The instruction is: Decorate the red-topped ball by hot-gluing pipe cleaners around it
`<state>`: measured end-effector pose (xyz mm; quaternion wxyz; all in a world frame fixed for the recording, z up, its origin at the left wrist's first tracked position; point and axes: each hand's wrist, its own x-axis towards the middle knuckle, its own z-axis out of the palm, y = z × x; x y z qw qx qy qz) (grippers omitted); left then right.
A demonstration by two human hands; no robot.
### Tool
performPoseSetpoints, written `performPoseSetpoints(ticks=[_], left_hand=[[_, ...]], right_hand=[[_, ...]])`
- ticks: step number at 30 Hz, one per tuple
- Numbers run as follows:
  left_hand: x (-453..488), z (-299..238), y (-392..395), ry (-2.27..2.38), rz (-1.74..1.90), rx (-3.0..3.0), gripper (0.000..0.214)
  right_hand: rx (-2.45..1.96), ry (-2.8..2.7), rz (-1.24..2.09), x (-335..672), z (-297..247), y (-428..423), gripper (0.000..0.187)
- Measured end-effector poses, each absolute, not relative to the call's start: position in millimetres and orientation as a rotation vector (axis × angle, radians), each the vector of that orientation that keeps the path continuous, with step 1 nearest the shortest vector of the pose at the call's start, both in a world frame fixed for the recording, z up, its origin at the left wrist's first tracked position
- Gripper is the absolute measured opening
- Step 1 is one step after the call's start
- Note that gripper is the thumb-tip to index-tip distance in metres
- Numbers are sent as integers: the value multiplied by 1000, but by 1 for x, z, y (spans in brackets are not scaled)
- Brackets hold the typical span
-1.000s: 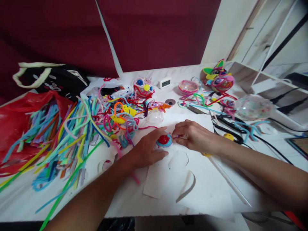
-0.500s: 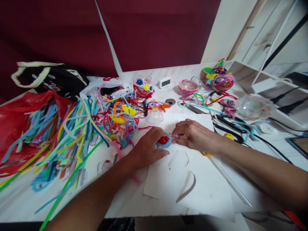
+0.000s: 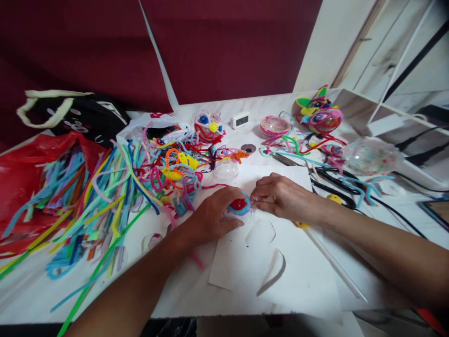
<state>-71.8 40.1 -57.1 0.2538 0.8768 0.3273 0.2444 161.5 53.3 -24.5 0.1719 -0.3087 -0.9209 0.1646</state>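
Clasping a red-and-blue piece [image 3: 240,205] in the curled left hand [image 3: 215,213], over white paper [image 3: 252,255], with right hand [image 3: 275,195] pinching at the piece's right edge, anything pinched too small to tell

Looks like an indoor craft corner, in a home or a small workshop, cannot tell which; holds a white worktable [image 3: 189,297] spread with paper [image 3: 305,267], fuzzy craft stems [image 3: 108,196], a decorated ball [image 3: 207,132] and black-handled scissors [image 3: 335,179]; includes a digital clock [image 3: 240,120]; backs onto dark red sheeting [image 3: 238,51].
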Motion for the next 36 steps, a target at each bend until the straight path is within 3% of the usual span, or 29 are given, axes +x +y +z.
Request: performPoseSetpoints(ticks=[23, 36], left_hand=[[-73, -56, 33, 872, 643, 2496, 47], [-64, -59, 27, 938, 737, 2593, 32]], right_hand=[[-902, -2569, 460, 160, -29, 53, 14], [-855, -2616, 498, 161, -25, 56, 12]])
